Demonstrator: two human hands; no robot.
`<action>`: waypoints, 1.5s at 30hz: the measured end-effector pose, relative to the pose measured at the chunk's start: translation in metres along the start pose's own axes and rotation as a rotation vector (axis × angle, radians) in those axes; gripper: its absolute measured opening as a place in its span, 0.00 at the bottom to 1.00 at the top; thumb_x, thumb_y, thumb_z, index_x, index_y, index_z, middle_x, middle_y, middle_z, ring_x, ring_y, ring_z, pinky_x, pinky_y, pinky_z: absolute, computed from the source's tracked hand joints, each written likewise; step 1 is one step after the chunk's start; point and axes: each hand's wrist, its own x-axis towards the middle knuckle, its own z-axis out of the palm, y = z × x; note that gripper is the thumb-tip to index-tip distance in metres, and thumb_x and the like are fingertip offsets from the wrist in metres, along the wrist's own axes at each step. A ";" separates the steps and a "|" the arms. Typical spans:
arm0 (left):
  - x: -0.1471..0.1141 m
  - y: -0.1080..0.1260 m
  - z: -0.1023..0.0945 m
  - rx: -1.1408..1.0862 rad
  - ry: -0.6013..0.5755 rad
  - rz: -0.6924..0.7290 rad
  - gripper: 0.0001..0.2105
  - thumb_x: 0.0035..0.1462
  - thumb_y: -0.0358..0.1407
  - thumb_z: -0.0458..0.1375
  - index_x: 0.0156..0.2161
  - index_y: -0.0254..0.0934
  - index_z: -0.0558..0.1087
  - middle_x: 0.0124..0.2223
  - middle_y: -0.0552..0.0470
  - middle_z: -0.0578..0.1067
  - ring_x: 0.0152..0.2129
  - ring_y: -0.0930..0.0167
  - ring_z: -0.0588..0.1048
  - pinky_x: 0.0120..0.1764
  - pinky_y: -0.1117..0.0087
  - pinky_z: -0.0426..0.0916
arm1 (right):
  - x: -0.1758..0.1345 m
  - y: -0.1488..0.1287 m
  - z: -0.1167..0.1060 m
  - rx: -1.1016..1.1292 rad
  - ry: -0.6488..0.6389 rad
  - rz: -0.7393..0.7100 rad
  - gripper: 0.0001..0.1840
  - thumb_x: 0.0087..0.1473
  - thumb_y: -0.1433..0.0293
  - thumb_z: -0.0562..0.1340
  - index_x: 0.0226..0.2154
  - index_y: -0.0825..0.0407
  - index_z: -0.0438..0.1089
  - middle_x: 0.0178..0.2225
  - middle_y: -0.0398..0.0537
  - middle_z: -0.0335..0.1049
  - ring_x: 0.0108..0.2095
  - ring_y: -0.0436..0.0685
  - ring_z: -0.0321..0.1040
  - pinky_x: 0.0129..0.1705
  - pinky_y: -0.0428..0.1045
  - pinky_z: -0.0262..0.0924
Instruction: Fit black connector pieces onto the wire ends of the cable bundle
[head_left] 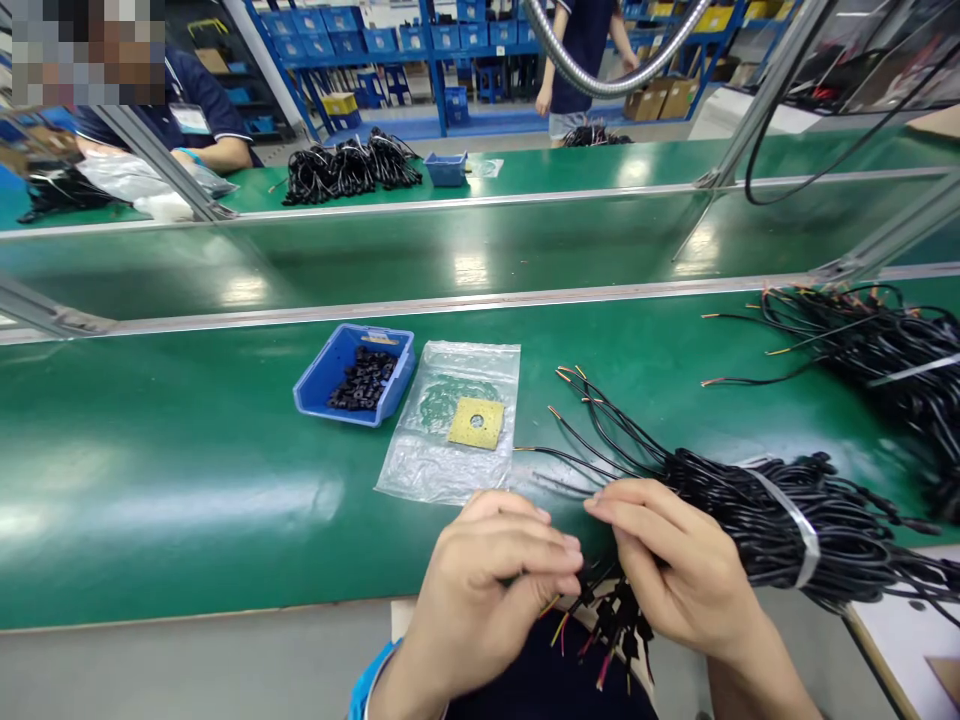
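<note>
My left hand [499, 590] is closed in a pinch, thumb against fingertips; whatever it may hold is hidden. Facing it, a small gap away, my right hand [675, 570] has its thumb and fingers drawn together at the tips, and I cannot make out anything between them. Beyond and beside the right hand lies a bundle of black cables [780, 520] tied with a pale band, its stripped copper ends pointing left. Below the hands, over my lap, hang black cable ends [619, 625] with red and yellow wires.
A blue bin [315, 395] holds small black parts. Beside it lies a clear zip bag [420, 465] with a yellow square sponge [487, 425] on it. A second cable bundle [900, 350] is at the right. A metal rail [450, 302] crosses behind; people stand beyond it.
</note>
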 end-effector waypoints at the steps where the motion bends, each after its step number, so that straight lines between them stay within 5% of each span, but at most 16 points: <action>1: -0.003 0.003 0.001 0.099 -0.069 0.035 0.11 0.54 0.25 0.65 0.38 0.44 0.80 0.35 0.55 0.84 0.33 0.68 0.80 0.44 0.63 0.70 | 0.000 0.001 0.001 -0.013 -0.042 0.004 0.17 0.57 0.81 0.55 0.46 0.53 0.70 0.41 0.51 0.72 0.42 0.54 0.71 0.41 0.48 0.69; 5: -0.020 -0.004 0.017 0.342 -0.386 0.087 0.09 0.53 0.29 0.65 0.41 0.42 0.80 0.40 0.51 0.84 0.34 0.64 0.78 0.37 0.64 0.69 | 0.005 0.007 0.012 -0.220 -0.151 0.024 0.11 0.59 0.73 0.61 0.46 0.53 0.70 0.43 0.52 0.74 0.40 0.58 0.69 0.41 0.53 0.69; 11: -0.025 -0.018 0.018 0.178 -0.514 0.104 0.14 0.54 0.43 0.66 0.45 0.41 0.79 0.40 0.50 0.83 0.38 0.64 0.79 0.43 0.67 0.69 | 0.018 0.014 0.038 -0.578 -0.158 0.114 0.10 0.57 0.75 0.61 0.43 0.55 0.72 0.36 0.53 0.72 0.35 0.61 0.62 0.36 0.54 0.63; 16: -0.015 -0.007 -0.038 0.260 -0.203 0.059 0.09 0.55 0.36 0.66 0.42 0.38 0.79 0.38 0.49 0.83 0.37 0.67 0.80 0.43 0.68 0.72 | 0.017 0.021 0.042 -0.694 -0.053 0.126 0.11 0.59 0.75 0.56 0.43 0.57 0.72 0.34 0.54 0.68 0.34 0.61 0.61 0.35 0.54 0.61; 21: 0.014 -0.013 -0.125 0.717 0.148 -0.170 0.07 0.58 0.35 0.62 0.40 0.37 0.80 0.40 0.48 0.83 0.38 0.66 0.80 0.45 0.68 0.73 | 0.015 0.028 0.042 -0.689 0.021 -0.001 0.12 0.60 0.75 0.54 0.41 0.60 0.72 0.29 0.53 0.66 0.31 0.61 0.60 0.35 0.55 0.59; 25: 0.062 -0.036 -0.168 1.094 0.149 -0.425 0.11 0.59 0.30 0.57 0.44 0.38 0.80 0.46 0.46 0.82 0.44 0.60 0.79 0.49 0.63 0.70 | 0.018 0.023 0.049 -0.525 0.105 -0.036 0.07 0.61 0.73 0.56 0.35 0.56 0.69 0.31 0.52 0.67 0.33 0.59 0.62 0.37 0.54 0.58; 30: 0.101 -0.073 -0.173 1.152 0.163 -0.503 0.11 0.54 0.29 0.59 0.41 0.38 0.80 0.44 0.41 0.82 0.45 0.54 0.78 0.48 0.57 0.70 | 0.013 0.022 0.059 -0.309 0.087 -0.086 0.08 0.63 0.72 0.55 0.33 0.53 0.67 0.30 0.47 0.66 0.32 0.54 0.64 0.39 0.50 0.57; 35: 0.104 -0.087 -0.172 1.077 0.237 -0.526 0.07 0.50 0.28 0.60 0.36 0.36 0.77 0.41 0.39 0.80 0.44 0.51 0.77 0.49 0.53 0.69 | 0.005 0.028 0.062 -0.279 0.033 -0.067 0.10 0.64 0.72 0.53 0.33 0.52 0.68 0.28 0.45 0.66 0.31 0.54 0.64 0.37 0.50 0.54; 40: 0.094 -0.074 -0.176 0.852 0.281 -0.482 0.09 0.49 0.30 0.59 0.38 0.34 0.75 0.38 0.40 0.80 0.41 0.56 0.78 0.47 0.54 0.71 | 0.004 0.029 0.063 -0.263 0.051 -0.032 0.10 0.64 0.72 0.53 0.33 0.51 0.68 0.28 0.45 0.67 0.30 0.54 0.65 0.36 0.50 0.54; 45: 0.077 -0.045 -0.167 0.486 0.204 -0.448 0.17 0.49 0.40 0.56 0.42 0.32 0.73 0.40 0.40 0.81 0.33 0.63 0.81 0.36 0.63 0.76 | 0.007 0.024 0.062 -0.228 0.098 -0.027 0.10 0.63 0.72 0.54 0.33 0.51 0.68 0.30 0.47 0.69 0.32 0.54 0.67 0.35 0.50 0.55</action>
